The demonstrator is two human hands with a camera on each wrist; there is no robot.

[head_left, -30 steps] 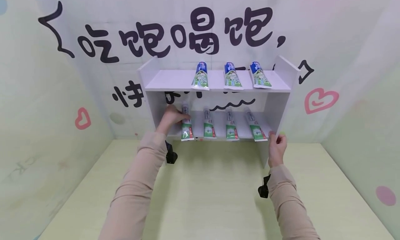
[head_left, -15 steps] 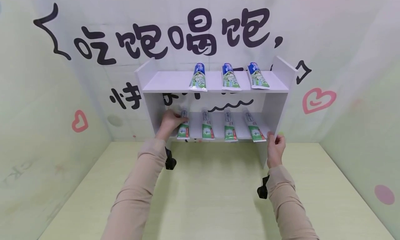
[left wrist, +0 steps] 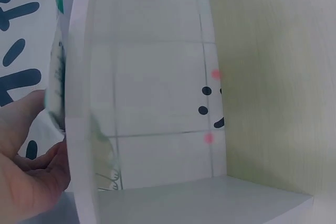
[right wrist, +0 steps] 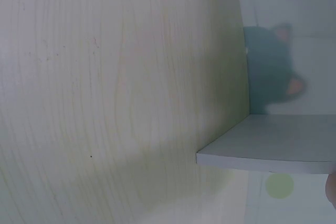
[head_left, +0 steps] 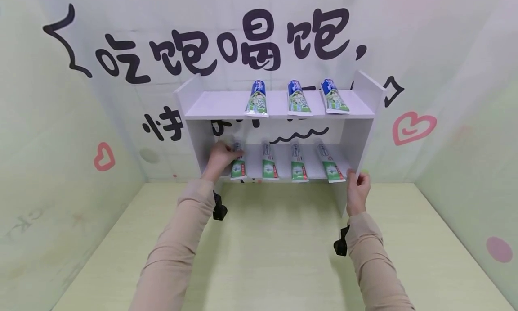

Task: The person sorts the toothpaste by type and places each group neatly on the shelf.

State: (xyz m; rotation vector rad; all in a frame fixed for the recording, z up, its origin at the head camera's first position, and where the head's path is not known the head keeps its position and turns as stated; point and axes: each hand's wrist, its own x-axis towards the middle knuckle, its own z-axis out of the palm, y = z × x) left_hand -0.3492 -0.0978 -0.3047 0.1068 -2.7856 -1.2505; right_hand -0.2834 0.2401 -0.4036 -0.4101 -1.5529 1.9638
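Note:
On the lower shelf board, in the head view, several green-and-white toothpaste tubes lie side by side with their wide ends toward me. My left hand [head_left: 220, 157] pinches the leftmost toothpaste tube [head_left: 238, 169], thumb on its right side. The left wrist view shows that tube [left wrist: 56, 87] lying behind the board's edge, with the fingers [left wrist: 50, 174] partly hidden there. My right hand [head_left: 358, 191] grips the right side panel of the white shelf [head_left: 279, 118] low on its front edge. Only a fingertip [right wrist: 331, 187] beside the panel enters the right wrist view.
Three blue-and-green toothpaste tubes [head_left: 298, 99] lie on the upper board, toward its middle and right. The shelf stands on a pale wood-grain table [head_left: 279, 257] against a wall [head_left: 162, 14] with large black lettering. Side walls rise left and right.
My left hand has shifted the leftmost toothpaste tube slightly left and farther back, its end now level with its neighbours. My right hand stays on the shelf panel. The head view has moved slightly.

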